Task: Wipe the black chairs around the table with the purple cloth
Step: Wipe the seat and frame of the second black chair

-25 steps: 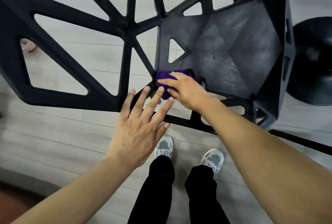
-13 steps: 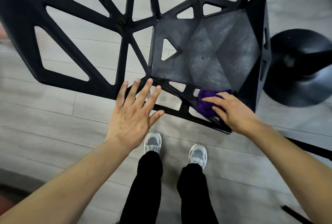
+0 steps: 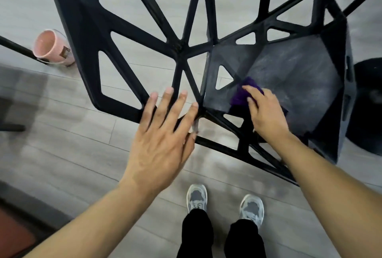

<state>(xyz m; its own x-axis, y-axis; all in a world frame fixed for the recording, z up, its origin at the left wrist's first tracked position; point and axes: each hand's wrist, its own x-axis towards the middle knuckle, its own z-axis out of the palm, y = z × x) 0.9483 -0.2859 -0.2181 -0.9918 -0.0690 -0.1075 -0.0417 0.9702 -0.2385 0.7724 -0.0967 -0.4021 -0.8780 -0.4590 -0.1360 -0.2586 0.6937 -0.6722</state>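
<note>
Head view: left hand (image 3: pixel 159 142) lies over the black chair (image 3: pixel 82 36) frame, grip spread; right hand (image 3: pixel 266 113) presses purple cloth (image 3: pixel 240 94) onto its seat, fingers nearly straight.

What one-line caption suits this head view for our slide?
Right hand presses purple cloth onto black chair seat; left hand rests on its frame.

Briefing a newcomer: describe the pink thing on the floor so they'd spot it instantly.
Find the black chair with the open lattice back filling the upper frame. Just beyond its left edge, on the grey floor, sits a pink cup-like container. It is the only pink thing in view.
</note>
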